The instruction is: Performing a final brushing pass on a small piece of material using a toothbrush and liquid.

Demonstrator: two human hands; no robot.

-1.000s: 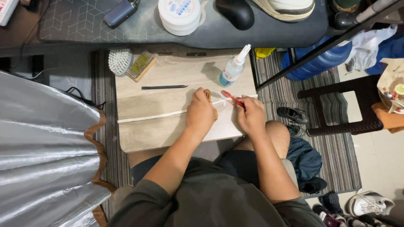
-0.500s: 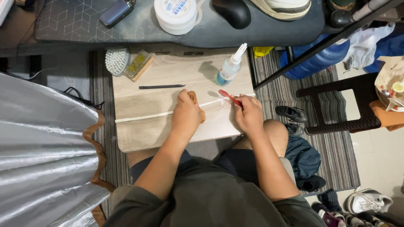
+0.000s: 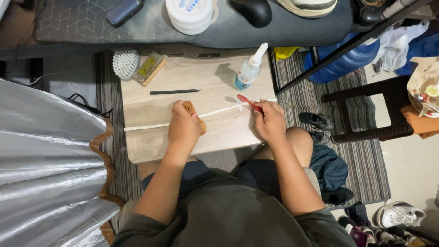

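Head view: our left hand (image 3: pixel 184 129) pins the white lace (image 3: pixel 155 124) to the board (image 3: pixel 219 87) with a tan cloth (image 3: pixel 195 118); beside it our right hand (image 3: pixel 270 122) pinches a red toothbrush (image 3: pixel 248 103) to scrub.

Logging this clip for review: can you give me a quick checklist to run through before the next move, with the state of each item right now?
1. Right hand grips the red toothbrush: ok.
2. Brush head rests on the white lace: cannot tell, too small.
3. Left hand presses on the brown cloth over the lace: ok.
4. Lace lies straight across the wooden board: ok.
5. Bottle stands upright, apart from the hands: ok.
6. Black stick lies apart from the lace: ok.
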